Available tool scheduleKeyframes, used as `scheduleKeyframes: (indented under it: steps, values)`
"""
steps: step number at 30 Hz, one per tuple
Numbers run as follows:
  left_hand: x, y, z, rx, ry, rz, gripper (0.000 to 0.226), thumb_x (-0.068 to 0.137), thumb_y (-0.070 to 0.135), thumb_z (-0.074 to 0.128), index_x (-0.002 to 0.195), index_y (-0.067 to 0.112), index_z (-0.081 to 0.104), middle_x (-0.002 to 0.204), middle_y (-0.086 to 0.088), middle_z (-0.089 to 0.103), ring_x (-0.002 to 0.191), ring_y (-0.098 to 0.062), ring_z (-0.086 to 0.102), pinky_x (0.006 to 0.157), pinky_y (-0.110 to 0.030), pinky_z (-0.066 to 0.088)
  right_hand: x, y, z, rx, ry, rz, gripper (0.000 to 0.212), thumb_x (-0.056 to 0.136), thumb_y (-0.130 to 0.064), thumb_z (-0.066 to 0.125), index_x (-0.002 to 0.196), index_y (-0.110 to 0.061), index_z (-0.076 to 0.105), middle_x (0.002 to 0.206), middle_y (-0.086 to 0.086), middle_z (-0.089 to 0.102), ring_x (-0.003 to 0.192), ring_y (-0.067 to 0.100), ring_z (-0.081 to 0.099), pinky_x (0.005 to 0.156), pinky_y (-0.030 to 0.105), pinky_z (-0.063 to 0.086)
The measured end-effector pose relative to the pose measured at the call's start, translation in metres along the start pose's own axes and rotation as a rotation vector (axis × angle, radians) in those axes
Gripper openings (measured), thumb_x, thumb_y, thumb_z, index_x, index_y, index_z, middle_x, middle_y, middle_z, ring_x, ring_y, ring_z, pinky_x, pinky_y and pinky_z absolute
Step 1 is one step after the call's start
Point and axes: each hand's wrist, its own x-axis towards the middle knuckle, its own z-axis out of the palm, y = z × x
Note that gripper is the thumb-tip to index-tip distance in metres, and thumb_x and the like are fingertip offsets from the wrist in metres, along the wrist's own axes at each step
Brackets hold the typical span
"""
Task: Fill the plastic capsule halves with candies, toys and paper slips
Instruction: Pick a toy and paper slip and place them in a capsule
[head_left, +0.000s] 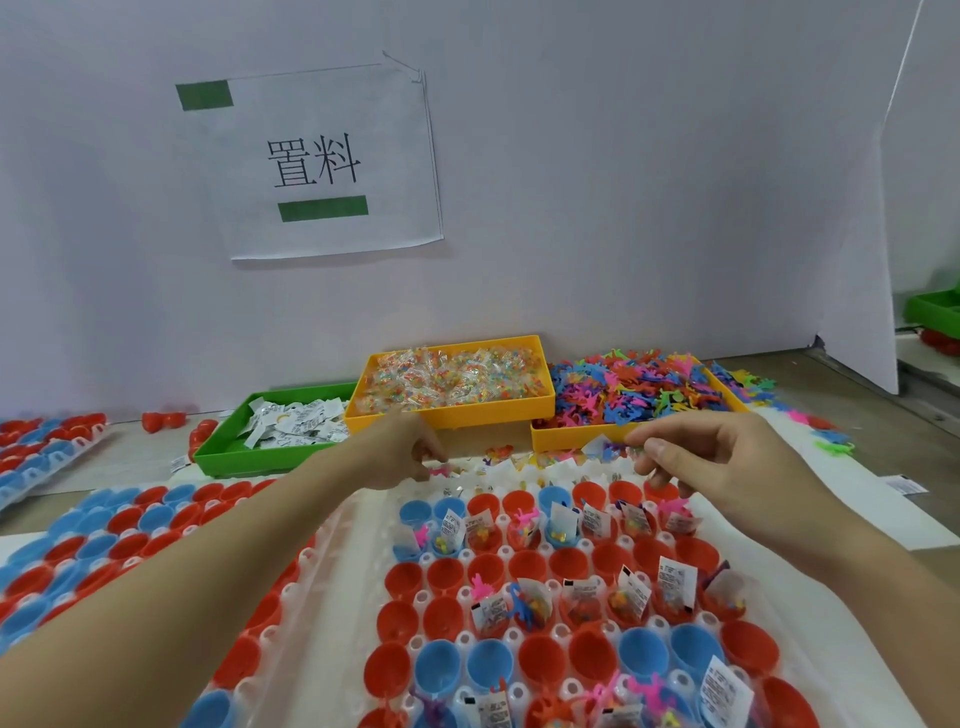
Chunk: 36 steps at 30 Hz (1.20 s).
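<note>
White partition wall (571, 208) at frame top carries a paper sign (322, 161). Below sit a green tray (218, 457) of slips, yellow tray (452, 410) of candies, and toys (639, 389). Capsule halves (540, 566), smooth plastic cups opening upward, fill lower frame. Left hand (400, 452) and right hand (727, 462) hover, fingers loosely curled; whether they pinch anything, I cannot tell.

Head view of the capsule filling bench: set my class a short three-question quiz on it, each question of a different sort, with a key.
1. True or false: the green tray holds paper slips.
2. Which tray holds the candy packets? A green, B the yellow tray in the middle, C blue.
3. Fill in: the capsule halves in the clear holder are red and ____.

Key: 1 true; 2 B; 3 blue.
</note>
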Motion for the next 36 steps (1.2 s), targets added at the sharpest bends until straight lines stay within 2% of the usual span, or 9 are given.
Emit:
scheduleKeyframes:
  steps: [3, 7, 10, 13, 18, 21, 24, 30, 36]
  values:
    - [0.009, -0.001, 0.003, 0.008, -0.029, 0.004, 0.021, 0.084, 0.004, 0.073, 0.097, 0.020, 0.079, 0.084, 0.003, 0.069, 0.064, -0.004, 0.055, 0.051, -0.006, 0.043, 0.000, 0.000, -0.001, -0.015, 0.004, -0.007, 0.027, 0.097, -0.012, 0.061, 0.093, -0.033, 0.077, 0.080, -0.006, 0.076, 0.072, 0.009, 0.071, 0.063, 0.012, 0.053]
    - [0.007, -0.006, 0.003, 0.016, 0.009, 0.030, 0.014, 0.081, 0.008, 0.078, 0.083, 0.022, 0.075, 0.081, 0.014, 0.062, 0.074, -0.005, 0.056, 0.060, -0.010, 0.045, 0.000, 0.001, -0.002, -0.012, 0.009, -0.005, 0.027, 0.097, -0.011, 0.060, 0.093, -0.031, 0.077, 0.080, -0.005, 0.076, 0.072, 0.009, 0.071, 0.061, 0.012, 0.052]
    - [-0.004, -0.010, -0.008, 0.032, 0.098, 0.023, 0.022, 0.080, 0.016, 0.080, 0.071, 0.027, 0.064, 0.074, 0.015, 0.058, 0.071, -0.005, 0.052, 0.060, -0.013, 0.036, 0.000, 0.000, -0.002, -0.020, 0.012, -0.005, 0.027, 0.097, -0.011, 0.060, 0.093, -0.031, 0.077, 0.080, -0.007, 0.076, 0.073, 0.008, 0.071, 0.061, 0.011, 0.052]
    - [-0.021, -0.007, -0.022, 0.015, 0.244, 0.023, 0.021, 0.081, 0.012, 0.079, 0.070, 0.021, 0.063, 0.072, 0.004, 0.061, 0.067, -0.012, 0.053, 0.060, -0.022, 0.040, 0.000, -0.001, -0.001, -0.027, 0.027, -0.026, 0.025, 0.097, -0.012, 0.061, 0.095, -0.031, 0.077, 0.082, -0.008, 0.077, 0.077, 0.005, 0.070, 0.061, 0.010, 0.051]
    - [-0.065, 0.026, -0.037, -0.326, 0.469, 0.029, 0.011, 0.081, 0.004, 0.077, 0.078, 0.011, 0.069, 0.071, 0.002, 0.070, 0.067, -0.014, 0.067, 0.068, -0.024, 0.055, -0.001, -0.004, 0.000, -0.017, 0.033, -0.048, 0.025, 0.096, -0.010, 0.061, 0.097, -0.030, 0.077, 0.084, -0.007, 0.077, 0.077, 0.006, 0.070, 0.061, 0.011, 0.051]
    - [-0.096, 0.050, -0.031, -0.574, 0.426, 0.099, 0.009, 0.081, 0.001, 0.076, 0.080, 0.009, 0.072, 0.069, 0.003, 0.071, 0.060, -0.013, 0.066, 0.063, -0.022, 0.055, -0.001, -0.004, 0.000, -0.034, 0.033, -0.045, 0.026, 0.096, -0.010, 0.061, 0.097, -0.029, 0.077, 0.083, -0.007, 0.077, 0.076, 0.006, 0.070, 0.061, 0.011, 0.051]
    - [-0.121, 0.062, -0.015, -0.662, 0.373, 0.077, 0.015, 0.082, -0.001, 0.074, 0.080, 0.014, 0.077, 0.071, 0.004, 0.073, 0.061, -0.011, 0.066, 0.063, -0.021, 0.055, -0.001, -0.003, 0.001, -0.053, 0.037, -0.046, 0.026, 0.097, -0.009, 0.061, 0.096, -0.030, 0.077, 0.083, -0.008, 0.077, 0.076, 0.005, 0.069, 0.061, 0.010, 0.051]
    - [-0.138, 0.062, 0.005, -0.566, 0.144, 0.032, 0.024, 0.088, 0.008, 0.071, 0.079, 0.030, 0.076, 0.071, 0.017, 0.071, 0.067, -0.006, 0.066, 0.065, -0.015, 0.051, -0.001, -0.002, 0.003, -0.082, 0.035, -0.049, 0.026, 0.096, -0.009, 0.061, 0.096, -0.030, 0.077, 0.083, -0.011, 0.076, 0.077, 0.002, 0.069, 0.061, 0.009, 0.050]
    - [-0.138, 0.060, 0.014, -0.451, 0.092, 0.002, 0.016, 0.088, 0.018, 0.074, 0.082, 0.033, 0.076, 0.080, 0.017, 0.071, 0.078, -0.002, 0.065, 0.072, -0.017, 0.052, 0.000, -0.002, 0.003, -0.106, 0.038, -0.054, 0.025, 0.096, -0.010, 0.061, 0.096, -0.030, 0.077, 0.083, -0.013, 0.076, 0.077, 0.001, 0.069, 0.058, 0.007, 0.049]
